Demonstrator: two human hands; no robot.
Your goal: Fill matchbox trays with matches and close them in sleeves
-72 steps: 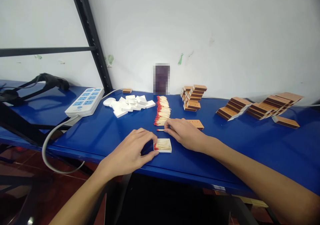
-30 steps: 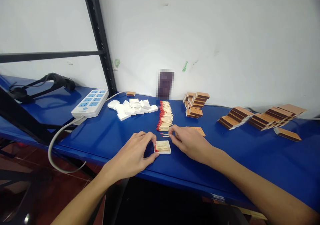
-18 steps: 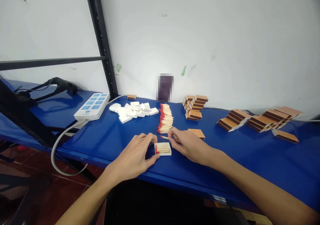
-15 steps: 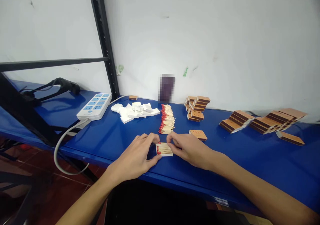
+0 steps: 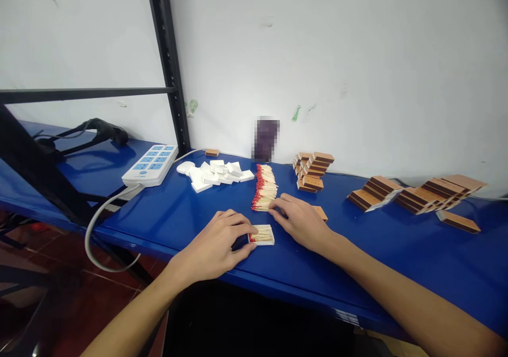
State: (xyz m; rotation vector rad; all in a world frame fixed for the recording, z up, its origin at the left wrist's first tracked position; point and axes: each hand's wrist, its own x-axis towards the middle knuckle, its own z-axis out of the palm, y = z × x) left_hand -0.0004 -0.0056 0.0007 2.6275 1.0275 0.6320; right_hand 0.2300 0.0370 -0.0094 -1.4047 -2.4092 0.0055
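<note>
A small white matchbox tray (image 5: 266, 242) with red-headed matches in it lies near the table's front edge. My left hand (image 5: 220, 243) grips its left end between thumb and fingers. Behind the tray, a long row of loose matches (image 5: 265, 188) lies with the red heads to the left. At the near right end of that row, my right hand (image 5: 299, 219) pinches at the match ends with thumb and fingertips. How many it holds is hidden. An orange matchbox cover (image 5: 321, 213) sits partly hidden behind my right hand.
White trays (image 5: 216, 176) lie heaped left of the match row. Stacked matchbox covers (image 5: 311, 172) stand behind on the right, with more stacks (image 5: 432, 193) further right. A power strip (image 5: 151, 165) lies at left by a black shelf post (image 5: 169, 61); its cable loops over the edge.
My right hand has moved from the tray up and back to the near end of the match row. My left hand stays at the tray, its fingers now slightly over the matches.
</note>
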